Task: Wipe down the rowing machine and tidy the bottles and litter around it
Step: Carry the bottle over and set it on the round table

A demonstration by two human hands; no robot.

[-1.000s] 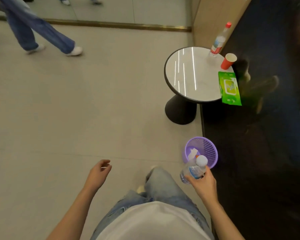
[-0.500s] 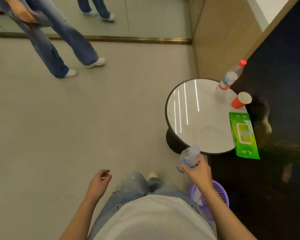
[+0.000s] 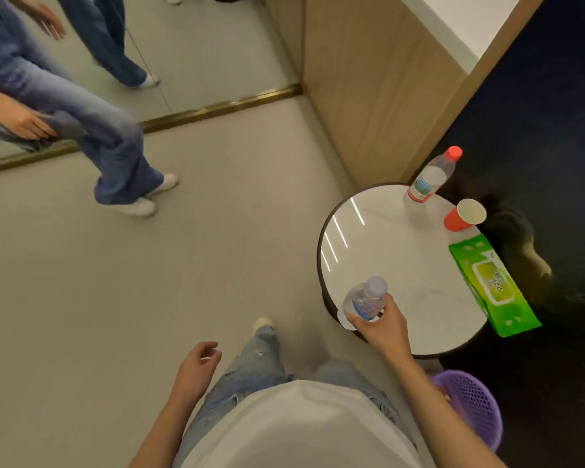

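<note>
Gripping the clear bottle (image 3: 363, 300) low on its body over the near edge of the round table (image 3: 385, 238), right hand (image 3: 382, 327) likely has light, crushable, slick plastic; left hand (image 3: 196, 364) loose, empty.

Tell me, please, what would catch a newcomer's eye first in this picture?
The right hand holds a clear bottle over the near edge of the round white table. On its right side are a red-capped bottle, a red cup and a green wipes pack.
</note>
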